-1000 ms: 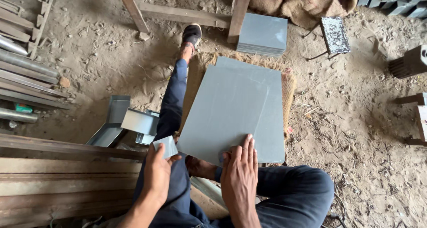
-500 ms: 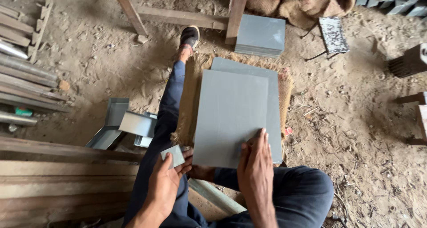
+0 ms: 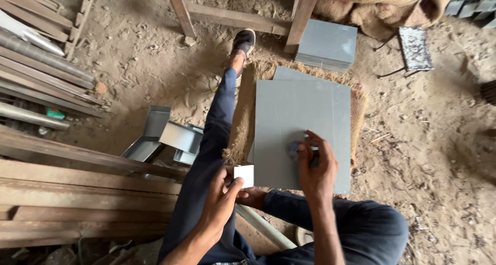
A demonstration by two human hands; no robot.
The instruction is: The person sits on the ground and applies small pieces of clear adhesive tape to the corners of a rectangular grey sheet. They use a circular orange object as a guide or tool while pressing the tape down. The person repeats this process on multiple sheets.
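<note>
I sit on the dirt floor with my left leg stretched out. Two grey metal sheets (image 3: 294,125) lie stacked on a coir mat (image 3: 244,115) in front of me. My left hand (image 3: 219,203) holds a small pale square piece (image 3: 244,175) at the near left corner of the top sheet. My right hand (image 3: 316,164) rests on the lower middle of the top sheet, its fingers curled around a small dark round object (image 3: 294,149) that is partly hidden.
A stack of grey sheets (image 3: 326,45) sits by a wooden frame leg (image 3: 304,14) ahead. Bent metal channels (image 3: 165,136) lie left of my leg. Long metal bars and planks (image 3: 51,161) fill the left side. A burlap sack (image 3: 382,6) lies at top right.
The top sheet has settled flat and square on the lower one. My right hand moved from the sheet's near edge onto its surface and curled around a small dark object. My left hand shifted right.
</note>
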